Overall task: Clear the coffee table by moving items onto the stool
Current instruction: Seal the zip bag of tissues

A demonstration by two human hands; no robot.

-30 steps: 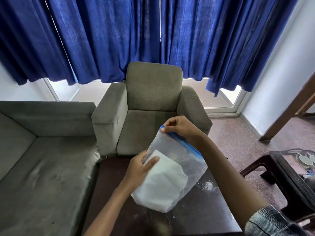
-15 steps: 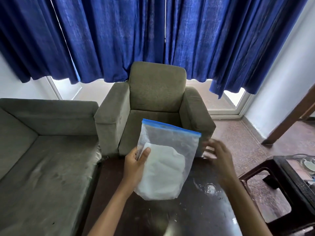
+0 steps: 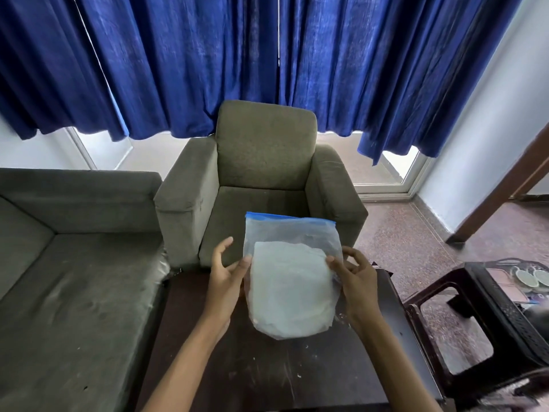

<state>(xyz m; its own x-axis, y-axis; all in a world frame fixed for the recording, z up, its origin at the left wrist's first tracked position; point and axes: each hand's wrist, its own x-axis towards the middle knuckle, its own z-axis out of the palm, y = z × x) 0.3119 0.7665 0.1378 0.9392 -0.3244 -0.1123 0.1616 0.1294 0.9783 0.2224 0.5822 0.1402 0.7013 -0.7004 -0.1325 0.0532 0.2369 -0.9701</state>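
A clear zip bag (image 3: 291, 289) with a blue seal strip and a white folded item inside is held upright just above the dark coffee table (image 3: 267, 373). My left hand (image 3: 227, 278) holds its left edge, thumb on the front. My right hand (image 3: 355, 276) pinches its right edge, thumb on the front and fingers curled behind. The dark plastic stool (image 3: 502, 310) stands to the right of the table, beyond my right hand.
Small white dishes (image 3: 527, 278) and a flat palette lie on the stool's top. A grey armchair (image 3: 264, 179) stands behind the table and a grey sofa (image 3: 74, 278) runs along its left side. Bare floor lies between the table and the stool.
My right hand let go of the bag's top seal, swung out to the right, then came back to take the right edge. The bag now stands upright between both hands.
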